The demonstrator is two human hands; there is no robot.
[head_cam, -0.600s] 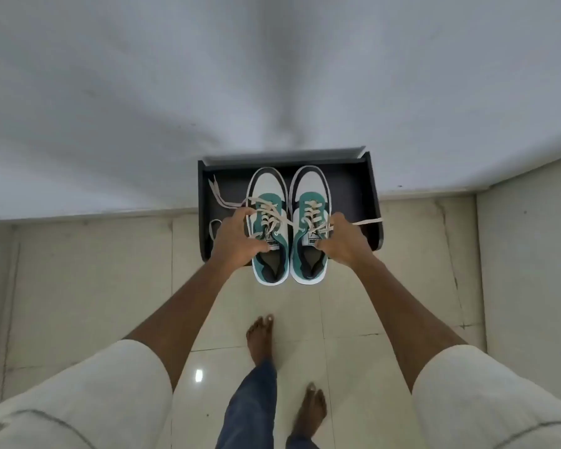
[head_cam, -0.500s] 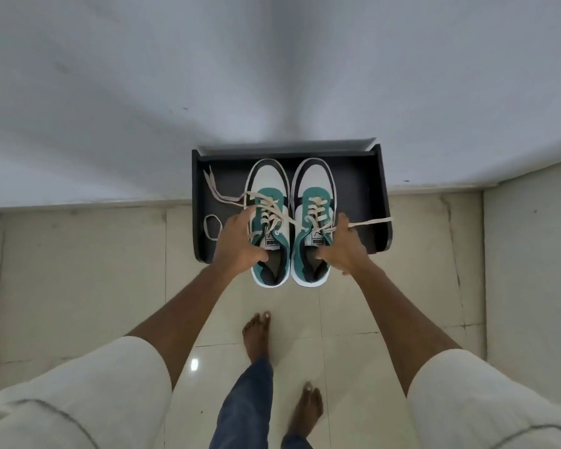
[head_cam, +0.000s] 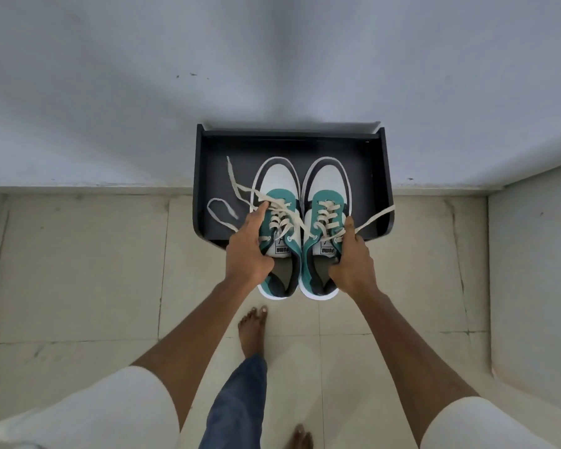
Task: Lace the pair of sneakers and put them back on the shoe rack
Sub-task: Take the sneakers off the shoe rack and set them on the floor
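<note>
Two sneakers (head_cam: pixel 300 222) side by side, toes over the shoe rack (head_cam: pixel 382 176), heels past its front edge.

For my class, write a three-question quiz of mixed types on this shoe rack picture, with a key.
1. True or false: the left hand and the right hand each grip one sneaker.
2. Where do the sneakers' heels sit? A) fully inside the shoe rack B) past its front edge C) on the floor
3. Fill in: the laces are threaded but left ____.

Key: 1 true; 2 B; 3 untied.
</note>
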